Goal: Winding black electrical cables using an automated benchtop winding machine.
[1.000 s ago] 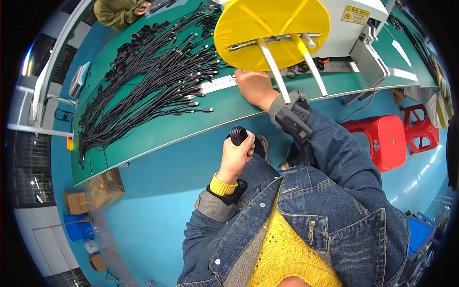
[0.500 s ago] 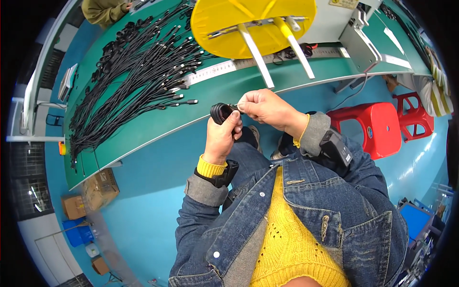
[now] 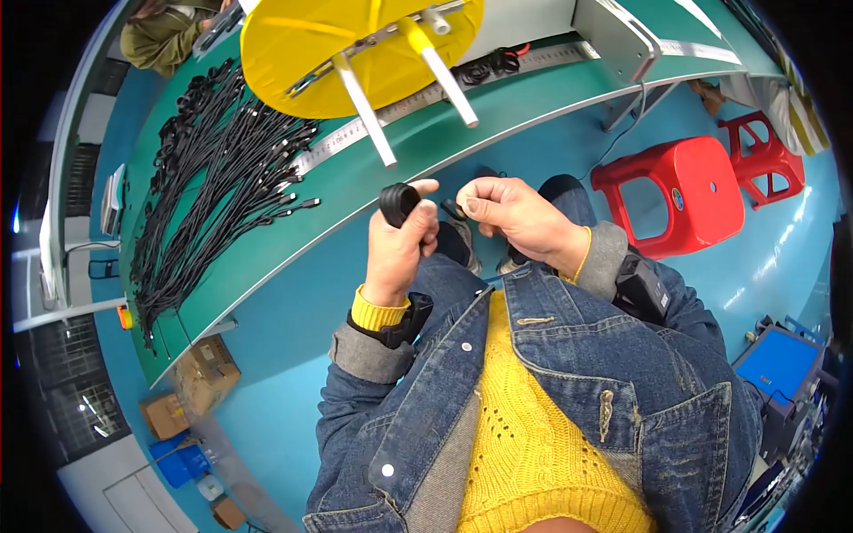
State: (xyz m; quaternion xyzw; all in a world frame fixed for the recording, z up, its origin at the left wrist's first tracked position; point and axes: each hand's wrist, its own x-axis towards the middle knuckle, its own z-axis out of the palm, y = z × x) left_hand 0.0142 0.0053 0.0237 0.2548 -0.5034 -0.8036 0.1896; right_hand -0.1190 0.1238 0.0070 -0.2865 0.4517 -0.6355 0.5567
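Note:
A coiled black cable point(image 3: 397, 204) is gripped in my left hand point(image 3: 393, 253), its loops standing up above the thumb and fingers. Just to the right, my right hand point(image 3: 529, 220) pinches a short dark piece point(image 3: 453, 210), perhaps the cable's end; whether it joins the coil is hard to see. Both hands are in front of the table's near edge. Beyond them, a yellow disc point(image 3: 355, 44) carries pale rods that point toward me. Many black cables with plugs point(image 3: 222, 178) lie spread over the green table point(image 3: 267, 235) at the left.
A steel ruler point(image 3: 342, 135) runs along the table behind the rods, with a black cable bundle point(image 3: 489, 67) beside it. Red stools point(image 3: 684, 195) stand at the right. Cardboard boxes point(image 3: 206, 373) sit on the floor at the left. Another person's sleeve point(image 3: 160, 40) shows at the far left.
My hands have moved apart; my right hand has drawn away from the coil with the dark piece. The view has shifted, so the table and disc appear farther left and higher.

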